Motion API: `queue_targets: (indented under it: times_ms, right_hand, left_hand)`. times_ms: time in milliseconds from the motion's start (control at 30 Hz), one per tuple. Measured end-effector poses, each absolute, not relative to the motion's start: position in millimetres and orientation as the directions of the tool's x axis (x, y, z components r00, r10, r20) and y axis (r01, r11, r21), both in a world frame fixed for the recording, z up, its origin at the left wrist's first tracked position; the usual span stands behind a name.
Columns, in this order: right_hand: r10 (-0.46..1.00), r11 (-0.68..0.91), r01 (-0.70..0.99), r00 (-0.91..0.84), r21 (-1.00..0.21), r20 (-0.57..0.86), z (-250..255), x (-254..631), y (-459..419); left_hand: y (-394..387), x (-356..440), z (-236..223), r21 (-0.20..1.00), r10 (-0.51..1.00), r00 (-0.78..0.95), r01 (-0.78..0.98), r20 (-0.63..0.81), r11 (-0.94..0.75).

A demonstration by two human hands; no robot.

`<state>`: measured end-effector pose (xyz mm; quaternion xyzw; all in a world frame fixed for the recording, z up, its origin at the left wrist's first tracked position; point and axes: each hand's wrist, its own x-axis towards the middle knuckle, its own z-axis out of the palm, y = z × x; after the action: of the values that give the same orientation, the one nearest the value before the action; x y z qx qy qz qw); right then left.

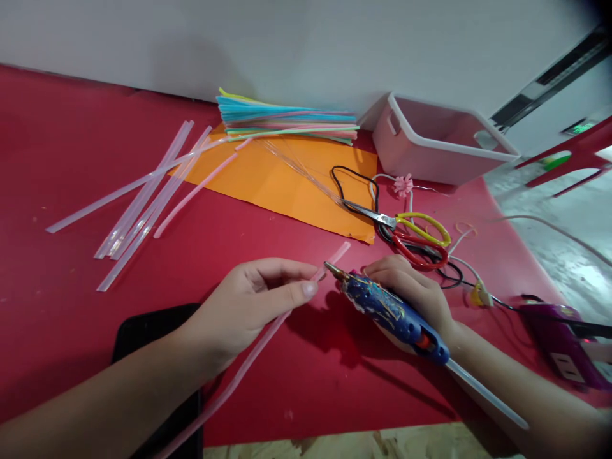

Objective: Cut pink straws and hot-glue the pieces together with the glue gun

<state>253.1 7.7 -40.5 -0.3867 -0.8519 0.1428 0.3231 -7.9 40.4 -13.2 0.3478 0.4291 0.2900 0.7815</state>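
The pink fuzzy strip (254,354) is held above the red counter (287,408) by the left hand (261,299), pinched between thumb and fingers a little below its upper end, its tail hanging down past the wrist. The blue glue gun (382,309) is gripped in the right hand (415,293), its nozzle (336,271) pointed at the strip right beside the left fingertips; whether nozzle and strip touch cannot be told. If the nozzle is hot, a burn is risked at this closeness, so the pinch is better set lower, with more of the end left bare. The strip should be held taut and steady, and glue squeezed lightly, in a thin line. Room should be left for the glue stick (485,392) jutting from the back, and the scissors (386,220) avoided.
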Motion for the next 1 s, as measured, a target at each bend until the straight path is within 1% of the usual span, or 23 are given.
queue_targets:
  times_ms: [500,767,1000]
  right_hand:
    - [0.755,0.655,0.590,-0.473,-0.473,0.455,-36.0,250.9,7.5]
    - [0.759,0.650,0.591,-0.463,-0.478,0.458,-38.9,253.1,7.3]
    - [0.752,0.655,0.604,-0.461,-0.455,0.471,-37.1,251.6,7.8]
  left_hand:
    - [40.2,-6.5,-10.3,0.778,0.746,0.476,-0.182,-0.465,0.601]
    - [40.2,-7.0,-10.5,0.790,0.754,0.477,-0.180,-0.451,0.587]
    - [39.5,-7.5,-10.0,0.798,0.760,0.480,-0.181,-0.438,0.575]
